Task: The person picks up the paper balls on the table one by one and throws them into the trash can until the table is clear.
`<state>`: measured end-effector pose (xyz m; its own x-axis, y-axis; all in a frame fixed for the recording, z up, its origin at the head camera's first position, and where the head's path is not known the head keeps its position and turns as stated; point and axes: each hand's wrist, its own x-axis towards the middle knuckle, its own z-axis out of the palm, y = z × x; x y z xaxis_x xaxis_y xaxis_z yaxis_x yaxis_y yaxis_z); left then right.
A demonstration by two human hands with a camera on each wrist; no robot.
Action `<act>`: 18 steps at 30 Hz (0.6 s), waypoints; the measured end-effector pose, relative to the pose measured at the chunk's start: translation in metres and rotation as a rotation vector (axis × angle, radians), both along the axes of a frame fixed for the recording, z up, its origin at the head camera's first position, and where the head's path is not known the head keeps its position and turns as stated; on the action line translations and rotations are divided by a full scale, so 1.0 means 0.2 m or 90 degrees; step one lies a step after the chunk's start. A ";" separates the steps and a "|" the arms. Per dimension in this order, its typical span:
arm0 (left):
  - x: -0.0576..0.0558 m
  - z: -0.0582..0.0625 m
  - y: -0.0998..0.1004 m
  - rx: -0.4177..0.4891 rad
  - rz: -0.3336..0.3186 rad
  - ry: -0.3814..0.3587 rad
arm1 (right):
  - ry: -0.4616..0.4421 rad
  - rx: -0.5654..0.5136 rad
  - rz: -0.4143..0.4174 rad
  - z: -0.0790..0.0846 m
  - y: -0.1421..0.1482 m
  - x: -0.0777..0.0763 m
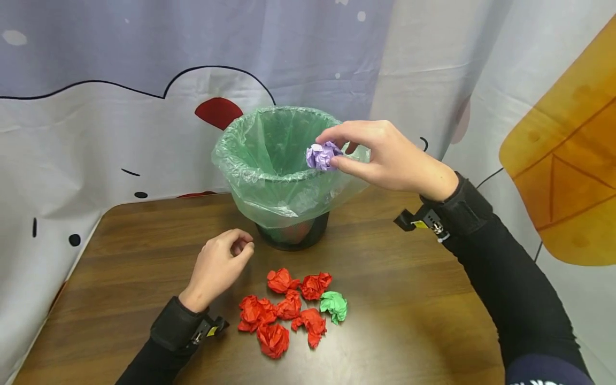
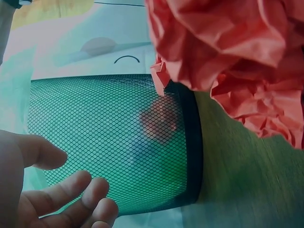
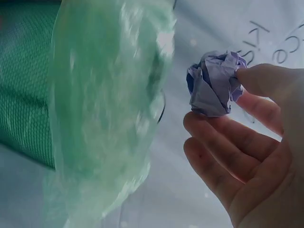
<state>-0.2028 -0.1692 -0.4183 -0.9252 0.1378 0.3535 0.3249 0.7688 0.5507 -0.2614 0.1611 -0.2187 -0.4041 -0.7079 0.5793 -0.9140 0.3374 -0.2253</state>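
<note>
A crumpled purple paper ball (image 1: 323,156) is pinched between the thumb and fingers of my right hand (image 1: 380,155), over the near right rim of the bin. The black mesh bin (image 2: 109,137) is lined with a green plastic bag (image 1: 269,200) folded over its rim. Low over the table, my left hand (image 1: 218,266) holds nothing; its fingers are loosely curled. It is in front of the bin, left of several crumpled red paper balls (image 1: 272,340). A green paper ball (image 1: 334,306) lies at their right side. Through the mesh, a blurred reddish shape (image 2: 161,118) shows inside the bin.
The brown wooden table (image 1: 394,299) carries the bin and the loose paper balls. Behind it hangs a printed curtain (image 1: 144,139), close to the back of the bin. Another curtain part with an orange figure (image 1: 568,160) hangs on the right.
</note>
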 end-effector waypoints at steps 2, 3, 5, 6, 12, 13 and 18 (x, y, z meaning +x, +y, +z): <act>0.00 0.00 0.00 0.000 0.000 -0.002 | 0.007 0.003 -0.012 0.01 -0.01 -0.04; 0.00 0.00 0.00 -0.001 0.000 -0.003 | 0.008 0.005 -0.021 0.01 -0.02 -0.06; 0.00 0.00 0.00 -0.003 -0.001 -0.005 | 0.009 0.014 -0.037 0.01 -0.02 -0.09; 0.00 0.00 0.00 -0.003 -0.001 -0.006 | 0.008 0.020 -0.044 0.00 -0.03 -0.11; 0.00 -0.01 -0.01 -0.003 0.001 -0.004 | -0.007 0.049 -0.069 0.00 -0.05 -0.20; 0.00 -0.01 -0.01 -0.004 0.001 -0.004 | -0.013 0.054 -0.073 0.01 -0.05 -0.21; 0.00 -0.02 -0.01 -0.005 0.003 -0.010 | -0.032 0.096 -0.093 0.04 -0.08 -0.25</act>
<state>-0.2034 -0.1718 -0.4214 -0.9316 0.1362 0.3371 0.3121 0.7752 0.5493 -0.3119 0.1459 -0.2106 -0.5343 -0.7169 0.4478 -0.8419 0.4987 -0.2061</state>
